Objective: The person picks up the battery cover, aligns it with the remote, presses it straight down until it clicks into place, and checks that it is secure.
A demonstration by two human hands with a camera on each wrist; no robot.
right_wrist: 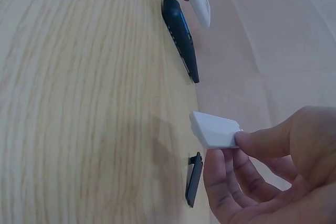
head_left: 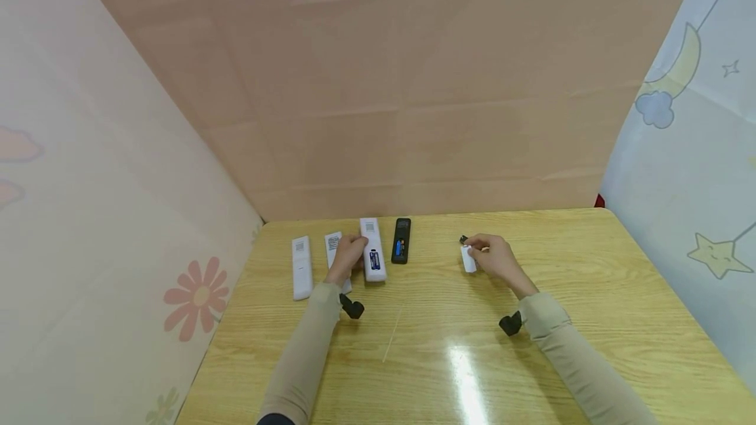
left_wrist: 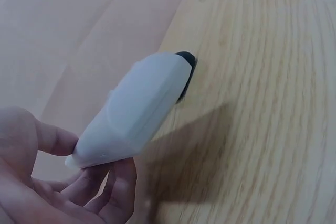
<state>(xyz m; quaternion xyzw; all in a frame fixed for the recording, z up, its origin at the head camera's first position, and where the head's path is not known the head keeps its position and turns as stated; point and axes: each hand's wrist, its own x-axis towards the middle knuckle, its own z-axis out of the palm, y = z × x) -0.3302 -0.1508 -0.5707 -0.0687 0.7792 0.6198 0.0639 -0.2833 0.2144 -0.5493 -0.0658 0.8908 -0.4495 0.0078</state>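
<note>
My left hand (head_left: 350,256) grips a white remote control (head_left: 371,235) by its side, thumb on one face and fingers below. Its back faces up in the head view, with the battery compartment uncovered and dark blue batteries (head_left: 375,259) inside. In the left wrist view the same remote (left_wrist: 142,103) is tilted above the table, its shadow beside it. My right hand (head_left: 495,258) pinches a small white battery cover (right_wrist: 216,129) between thumb and fingers, above the table. Just behind that cover lies a small black battery cover (right_wrist: 194,180) on the wood.
A black remote (head_left: 401,241) lies back up, its compartment uncovered with a blue battery showing. Two more white remotes lie at left, one (head_left: 302,267) outermost and one (head_left: 333,241) partly hidden by my left hand. A pinkish backdrop (head_left: 401,84) rises behind the wooden table (head_left: 425,346).
</note>
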